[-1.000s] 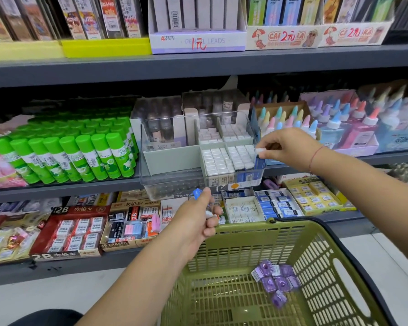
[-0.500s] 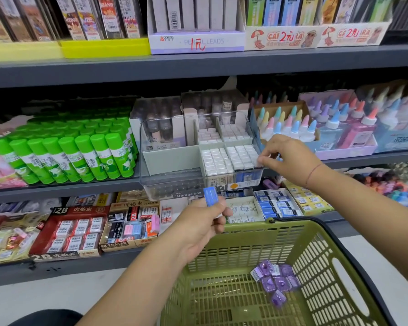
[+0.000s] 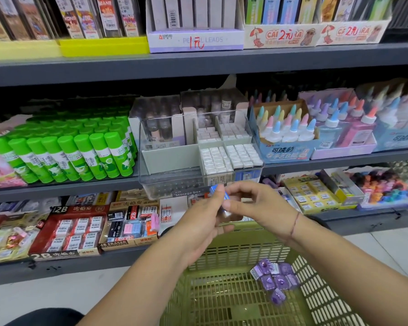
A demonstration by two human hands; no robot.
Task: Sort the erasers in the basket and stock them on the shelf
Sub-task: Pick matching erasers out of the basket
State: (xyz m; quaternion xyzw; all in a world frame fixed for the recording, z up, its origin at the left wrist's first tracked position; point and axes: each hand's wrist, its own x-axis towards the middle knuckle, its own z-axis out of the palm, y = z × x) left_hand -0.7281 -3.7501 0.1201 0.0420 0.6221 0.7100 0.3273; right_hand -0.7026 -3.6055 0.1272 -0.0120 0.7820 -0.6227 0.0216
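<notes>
Both hands meet over the basket [image 3: 222, 300]: left hand [image 3: 203, 222] pinches one blue eraser [image 3: 216, 189], right hand [image 3: 262, 208] nips its other end. Just above the grip, a clear box [image 3: 170, 184] with four blocks of white erasers [image 3: 216, 160]. Below right, about seven purple erasers [image 3: 277, 278] in the basket.

I see the right hand [image 3: 257, 205] has left the clear storage box [image 3: 174, 182] on the middle shelf and come down to meet the left hand [image 3: 203, 222] above the far rim of the basket [image 3: 252, 228]. The left hand has lifted the blue eraser [image 3: 226, 196] a little higher and turned it. Both hands now pinch it, the right thumb and forefinger on its free end.
</notes>
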